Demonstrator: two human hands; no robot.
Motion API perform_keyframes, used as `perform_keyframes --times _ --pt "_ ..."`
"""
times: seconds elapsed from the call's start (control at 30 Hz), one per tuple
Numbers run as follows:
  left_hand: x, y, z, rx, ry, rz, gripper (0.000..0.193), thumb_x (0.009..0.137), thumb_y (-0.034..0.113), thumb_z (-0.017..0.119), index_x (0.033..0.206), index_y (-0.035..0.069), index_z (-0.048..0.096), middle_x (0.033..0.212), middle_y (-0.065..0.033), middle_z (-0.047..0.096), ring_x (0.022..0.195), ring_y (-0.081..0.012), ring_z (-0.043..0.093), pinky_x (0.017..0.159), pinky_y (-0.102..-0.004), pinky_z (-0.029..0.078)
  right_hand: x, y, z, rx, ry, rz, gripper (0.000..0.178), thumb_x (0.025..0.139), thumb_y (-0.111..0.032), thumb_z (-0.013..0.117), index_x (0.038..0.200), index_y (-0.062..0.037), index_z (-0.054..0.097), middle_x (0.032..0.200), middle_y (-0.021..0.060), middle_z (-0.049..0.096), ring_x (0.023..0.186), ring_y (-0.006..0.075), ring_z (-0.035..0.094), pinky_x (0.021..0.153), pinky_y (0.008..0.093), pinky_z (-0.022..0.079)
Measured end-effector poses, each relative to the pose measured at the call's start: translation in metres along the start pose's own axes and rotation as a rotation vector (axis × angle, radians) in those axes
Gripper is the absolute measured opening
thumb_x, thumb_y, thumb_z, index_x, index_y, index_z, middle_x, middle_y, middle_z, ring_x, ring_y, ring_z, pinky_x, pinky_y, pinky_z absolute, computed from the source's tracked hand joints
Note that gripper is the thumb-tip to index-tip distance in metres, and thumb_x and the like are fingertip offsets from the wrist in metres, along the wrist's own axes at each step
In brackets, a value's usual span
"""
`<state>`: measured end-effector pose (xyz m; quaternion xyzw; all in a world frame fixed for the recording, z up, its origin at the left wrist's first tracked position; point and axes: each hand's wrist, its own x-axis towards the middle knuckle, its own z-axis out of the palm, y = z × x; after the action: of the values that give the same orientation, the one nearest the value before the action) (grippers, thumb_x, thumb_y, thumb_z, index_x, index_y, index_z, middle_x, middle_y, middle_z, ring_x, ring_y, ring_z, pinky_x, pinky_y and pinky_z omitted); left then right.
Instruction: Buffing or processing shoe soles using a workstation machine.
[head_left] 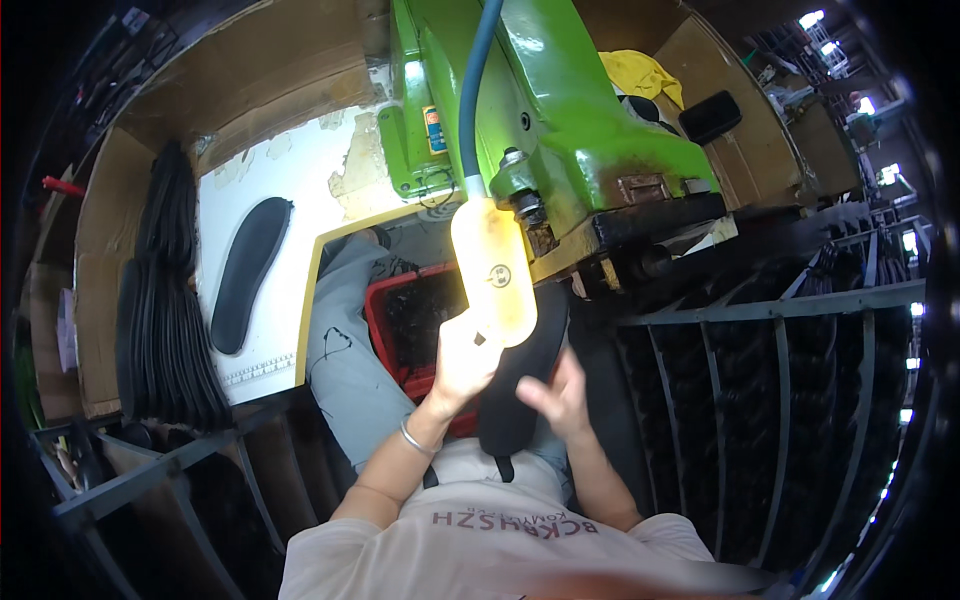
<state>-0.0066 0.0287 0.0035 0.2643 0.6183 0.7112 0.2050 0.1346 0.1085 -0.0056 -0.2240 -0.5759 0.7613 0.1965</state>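
Note:
A black shoe insole (507, 412) stands at a slant in front of my body, above my lap. My left hand (464, 362) is closed at its left edge, and its fingertips are partly hidden behind a glowing yellow lamp head (494, 270). To the right of the insole is my right hand (562, 396), with thumb and fingers apart and the thumb over the insole's face. A green sewing machine (570, 110) rises beyond both hands, its dark needle end close to the lamp. Another black insole (250, 275) lies flat on the white table (330, 165) to the left.
A long stack of black insoles (165, 310) stands along the table's left side, against a cardboard wall (100, 320). Below the table's cutout sits a red bin (378, 318) with dark scraps. Metal racks (780, 305) full of dark pieces flank me. A yellow cloth (640, 72) lies behind the machine.

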Motion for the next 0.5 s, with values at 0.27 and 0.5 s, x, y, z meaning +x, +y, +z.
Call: perform_keyframes --times 0.27,0.5 --pt "-0.016 -0.010 0.011 -0.097 0.073 -0.053 0.020 0.081 0.004 0.062 0.098 -0.007 0.060 0.084 -0.0111 0.065 0.071 -0.0120 0.059 0.068 -0.0259 0.048 -0.071 -0.021 -0.078 -0.098 0.188 0.196 0.028 0.068 -0.004 0.071 0.093 0.0040 0.062 0.089 0.0043 0.063 0.078 0.0100 0.058 0.070 0.0242 0.047" --pt "-0.003 -0.005 0.005 -0.128 -0.015 -0.145 0.021 0.082 0.007 0.062 0.099 -0.007 0.060 0.084 -0.0086 0.065 0.074 -0.0093 0.058 0.068 -0.0241 0.047 0.007 -0.082 -0.098 -0.052 0.480 -0.138 0.031 0.076 0.002 0.061 0.106 0.0078 0.056 0.096 0.0097 0.061 0.086 0.0148 0.059 0.081 0.0254 0.046"
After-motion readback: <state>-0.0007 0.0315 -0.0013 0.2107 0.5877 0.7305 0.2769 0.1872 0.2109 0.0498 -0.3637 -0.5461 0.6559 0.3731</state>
